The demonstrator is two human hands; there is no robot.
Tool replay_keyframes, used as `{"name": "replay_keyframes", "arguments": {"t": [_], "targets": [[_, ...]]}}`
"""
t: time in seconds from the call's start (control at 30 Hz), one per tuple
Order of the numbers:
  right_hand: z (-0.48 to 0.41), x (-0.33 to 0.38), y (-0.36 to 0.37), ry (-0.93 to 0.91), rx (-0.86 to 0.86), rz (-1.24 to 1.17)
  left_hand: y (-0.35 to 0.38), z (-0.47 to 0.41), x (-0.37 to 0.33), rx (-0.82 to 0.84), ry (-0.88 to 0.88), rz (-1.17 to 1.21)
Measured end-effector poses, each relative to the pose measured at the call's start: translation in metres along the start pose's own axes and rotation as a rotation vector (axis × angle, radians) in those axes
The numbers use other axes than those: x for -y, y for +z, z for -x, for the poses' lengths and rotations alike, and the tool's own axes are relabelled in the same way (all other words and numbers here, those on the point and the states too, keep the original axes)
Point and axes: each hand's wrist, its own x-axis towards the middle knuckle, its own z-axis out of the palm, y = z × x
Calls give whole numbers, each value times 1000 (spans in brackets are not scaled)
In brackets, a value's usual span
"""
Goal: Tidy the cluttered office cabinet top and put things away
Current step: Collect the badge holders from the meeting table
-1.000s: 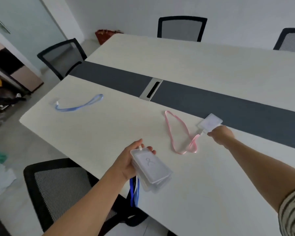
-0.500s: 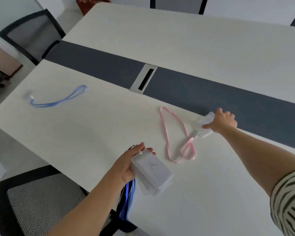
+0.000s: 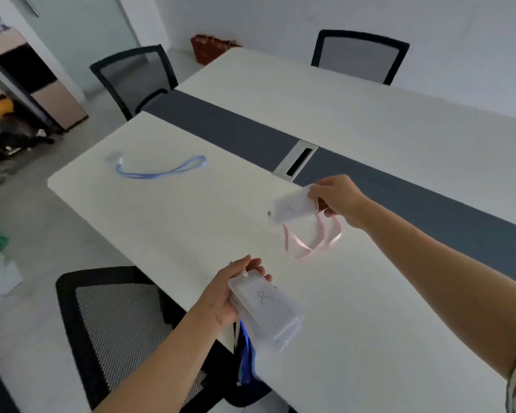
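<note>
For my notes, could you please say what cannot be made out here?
Head view.
Hidden: how many in the stack of badge holders in the left hand, under the top one.
Blurred by motion: print on the badge holder in the right hand.
Blurred: number of blue straps hanging below it.
Too small: clip of the blue lanyard on the table.

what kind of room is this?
Probably an office meeting room: a long white table with a cable port in its grey centre strip, mesh chairs around it.
</note>
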Motion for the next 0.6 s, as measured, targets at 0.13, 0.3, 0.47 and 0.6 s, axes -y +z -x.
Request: {"name": "replay_keyframes", "arguments": {"t": [0.13,0.3,0.47,0.6], "targets": [[46,58,62,-96,138,-95,-33,48,-18,-13,135,63],[119,113,161,-183,323,-139,-104,128,-43,-1,308,167],[187,146,250,-218,472,-120,-176,202,-66,62,480,235],[229,153,313,-190,495,-72,-236,253,-83,75,572,276]]}}
